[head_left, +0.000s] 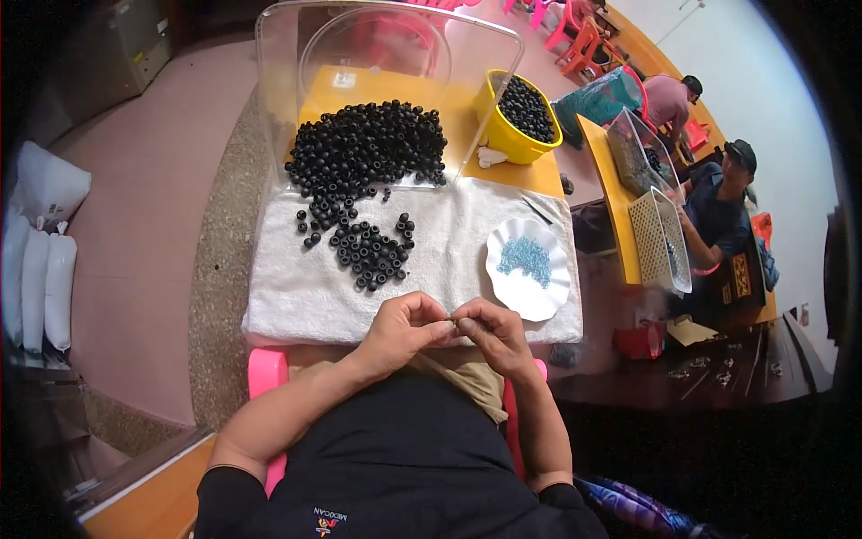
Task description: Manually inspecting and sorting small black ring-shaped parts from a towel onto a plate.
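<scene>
My left hand (406, 331) and my right hand (499, 336) meet at the front edge of a white towel (296, 310), fingertips pinched together. Whatever small thing lies between them is too tiny to make out. Just beyond, loose black round beads (370, 254) with holes spread over the towel. They run back to a large heap of black beads (364, 144) at the mouth of a clear plastic bin (489, 112). To the right of my hands, a white wavy-rimmed dish (539, 304) holds small light-blue clear pieces (526, 260). A thin dark tool (537, 210) lies behind the dish.
A yellow tub (512, 144) of black beads stands at the table's back right, a crumpled white cloth (490, 157) beside it. Further right, a person in dark clothes (723, 211) sits near a white perforated basket (648, 238). White sacks (49, 278) stand at the far left.
</scene>
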Demonstrator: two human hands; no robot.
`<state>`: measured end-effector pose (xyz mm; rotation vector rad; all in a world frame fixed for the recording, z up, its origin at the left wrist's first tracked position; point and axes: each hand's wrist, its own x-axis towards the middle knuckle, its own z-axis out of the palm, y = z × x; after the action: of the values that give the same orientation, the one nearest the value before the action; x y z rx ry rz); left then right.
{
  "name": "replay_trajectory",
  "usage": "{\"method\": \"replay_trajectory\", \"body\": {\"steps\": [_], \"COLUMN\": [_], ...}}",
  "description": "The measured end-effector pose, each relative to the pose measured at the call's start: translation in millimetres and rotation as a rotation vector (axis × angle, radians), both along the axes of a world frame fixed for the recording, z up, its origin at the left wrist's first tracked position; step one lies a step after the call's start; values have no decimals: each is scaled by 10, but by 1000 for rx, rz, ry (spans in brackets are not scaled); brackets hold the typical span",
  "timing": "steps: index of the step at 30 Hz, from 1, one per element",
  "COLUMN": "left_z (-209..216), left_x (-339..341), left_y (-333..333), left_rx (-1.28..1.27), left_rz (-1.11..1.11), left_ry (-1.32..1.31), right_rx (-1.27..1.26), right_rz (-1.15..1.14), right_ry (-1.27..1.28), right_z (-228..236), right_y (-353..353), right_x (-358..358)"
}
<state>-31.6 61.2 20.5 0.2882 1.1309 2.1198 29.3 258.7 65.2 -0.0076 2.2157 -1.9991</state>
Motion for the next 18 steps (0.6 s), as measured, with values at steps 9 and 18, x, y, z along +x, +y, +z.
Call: {"method": "replay_trajectory", "body": {"steps": [9,18], "left_z": [48,-18], "left_x": [-14,36], "left_y": [-3,22], "left_rx": [-91,-100], "left_rz": [19,66], "left_ry": [174,198], "right_rx": [189,69], "right_rz": [12,20], "right_ry": [81,-29], "right_z": [-35,-37], "right_y": [15,78], "right_x": [-39,-51]}}
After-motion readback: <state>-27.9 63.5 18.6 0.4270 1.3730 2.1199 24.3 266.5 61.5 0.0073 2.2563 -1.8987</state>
